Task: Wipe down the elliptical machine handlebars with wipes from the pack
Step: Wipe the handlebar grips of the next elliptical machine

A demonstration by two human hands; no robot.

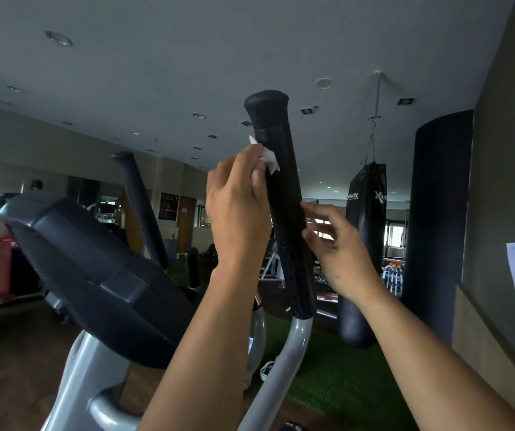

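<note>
Head view, left to right: well off to the left of your left hand [237, 206] the second black padded handlebar [139, 197] leans away. Below it sits the dark grey plastic console [94, 269].

Your left hand is raised with its back to the camera. Its fingers are curled round a crumpled white wet wipe [269, 159], which pokes out above your knuckles. The wipe is pressed against the left side of the tall black foam-covered handlebar grip [284, 194].

That grip stands just right of your left hand, slightly tilted. Its rounded cap is above your fingers and its silver metal tube [284, 362] runs down beside your forearm.

Your right hand [337, 253] is on the grip's far side, lower than the left. Its fingers are loose and spread, with the fingertips touching the grip's right edge, and it holds nothing. Beyond it, further right, hangs a black leather punching bag [365, 244]. The pack of wipes is not in view.

The wipe looks light, limp and damp, so it will probably bunch up or slide out. Keep it spread under your fingers and wrap them round the grip. The foam likely gives a little and drags on the cloth, so use firm, slow strokes. The bar may swing on its pivot, so brace it low down with your right hand.
</note>
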